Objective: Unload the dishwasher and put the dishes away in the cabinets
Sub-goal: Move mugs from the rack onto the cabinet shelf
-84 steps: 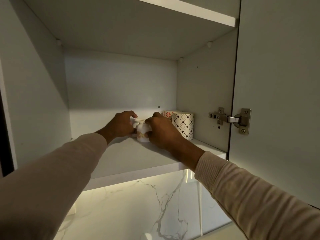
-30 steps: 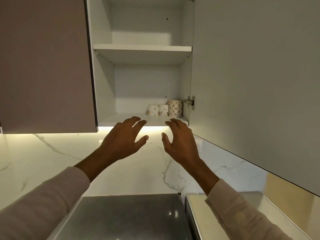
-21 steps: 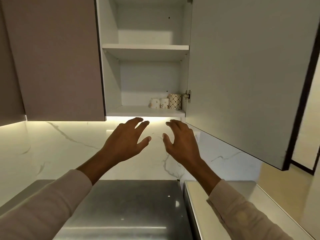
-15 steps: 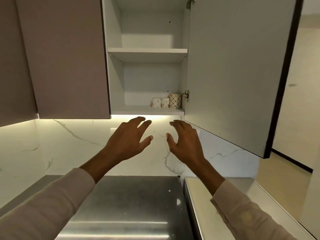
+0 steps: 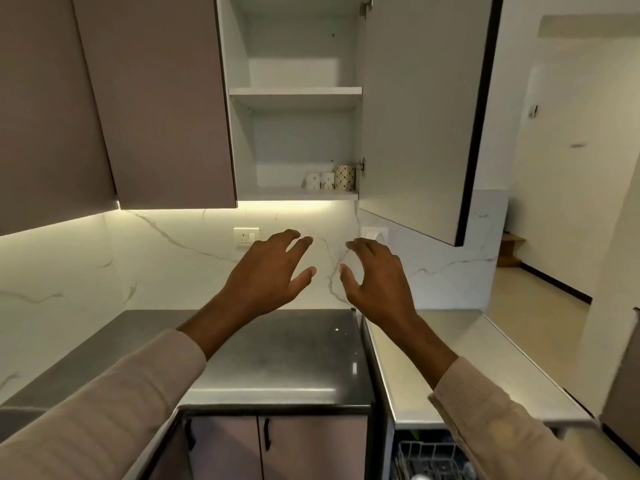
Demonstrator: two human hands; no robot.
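fingers (image 5: 300,241) spread wide and holding nothing, a person's left hand (image 5: 266,271) and right hand (image 5: 377,278) hover side by side above the dark table (image 5: 277,358). three mugs (image 5: 327,181) stand together at the right end of the open cabinet's lower shelf (image 5: 277,194), while the dishwasher rack (image 5: 426,459) shows at the bottom right, below the table's edge.

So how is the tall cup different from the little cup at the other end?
The tall cup is covered in a dark diamond pattern; the little cup is mostly white with small marks. The tall cup stands by the hinge, the little cup at the row's left end. Both stand upright on the bottom shelf.
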